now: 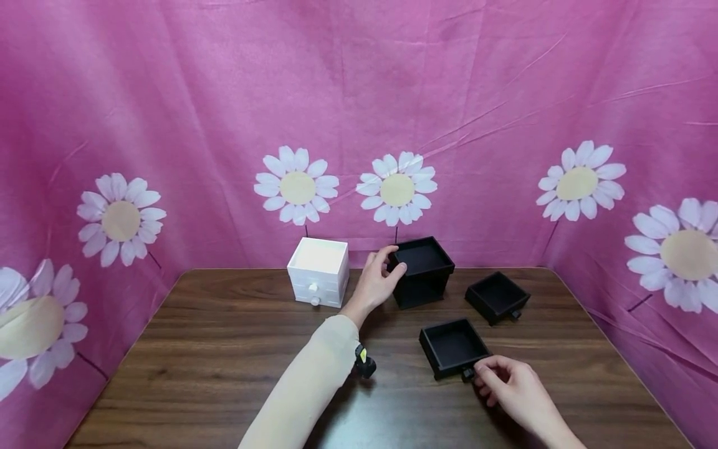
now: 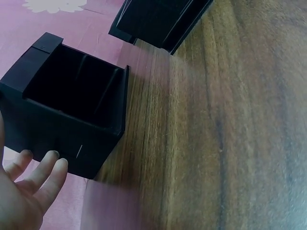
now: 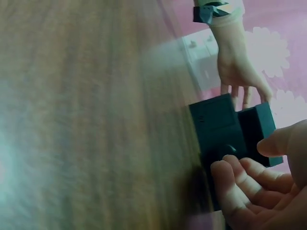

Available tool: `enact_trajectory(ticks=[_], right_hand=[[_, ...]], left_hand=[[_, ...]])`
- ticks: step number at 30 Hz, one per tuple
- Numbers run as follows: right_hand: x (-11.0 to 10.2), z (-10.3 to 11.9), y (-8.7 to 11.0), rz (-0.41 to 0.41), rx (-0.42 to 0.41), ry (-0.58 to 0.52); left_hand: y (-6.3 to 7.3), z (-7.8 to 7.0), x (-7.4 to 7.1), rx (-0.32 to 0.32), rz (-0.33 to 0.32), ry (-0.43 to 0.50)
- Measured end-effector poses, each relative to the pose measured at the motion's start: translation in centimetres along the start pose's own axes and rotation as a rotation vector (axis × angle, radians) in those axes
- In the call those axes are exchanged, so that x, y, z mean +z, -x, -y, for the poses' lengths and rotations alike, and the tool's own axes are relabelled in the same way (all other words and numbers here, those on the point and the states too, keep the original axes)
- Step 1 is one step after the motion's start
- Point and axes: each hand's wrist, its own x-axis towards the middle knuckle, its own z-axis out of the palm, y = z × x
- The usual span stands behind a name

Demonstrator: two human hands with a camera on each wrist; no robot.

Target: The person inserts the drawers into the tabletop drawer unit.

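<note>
touching a hollow black box [image 1: 429, 273], left grip [image 1: 377, 279] lies spread; right grip [image 1: 509, 388], loosely parted, is beside the nearer drawer [image 1: 454, 347].

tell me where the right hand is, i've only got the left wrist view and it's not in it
Observer: In the head view, the right hand has its fingers at the knob of the nearer black drawer; whether they pinch it, I can't tell.
Operator: anything inside that drawer
Observer: Nothing shows in it; its bare floor is visible.
Operator: what's on the left hand's other side
Observer: A white cabinet, left of the left hand.
</note>
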Motion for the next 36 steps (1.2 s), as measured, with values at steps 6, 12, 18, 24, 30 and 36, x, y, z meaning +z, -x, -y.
enact_trajectory(ticks=[6,12,18,24,30,36], right_hand=[[0.4,-0.4,-0.1,0.084,0.04,-0.087],[0.6,-0.5,-0.5,0.138,0.1,-0.162],[0.7,-0.7,-0.7,0.187,0.122,-0.208],[0.8,-0.9,-1.1,0.233,0.157,-0.257],[1.0,-0.8,-1.4,0.239,0.187,-0.297],[1.1,-0.6,-1.6,0.21,0.201,-0.319]], left_hand=[[0.0,0.2,0.0,-0.009,0.01,0.004],[0.2,0.2,0.0,-0.006,0.009,0.017],[0.1,0.2,0.0,-0.009,0.005,0.02],[0.1,0.2,0.1,-0.001,0.011,0.01],[0.1,0.1,0.1,-0.005,0.01,0.011],[0.2,0.1,0.0,-0.01,0.015,0.01]])
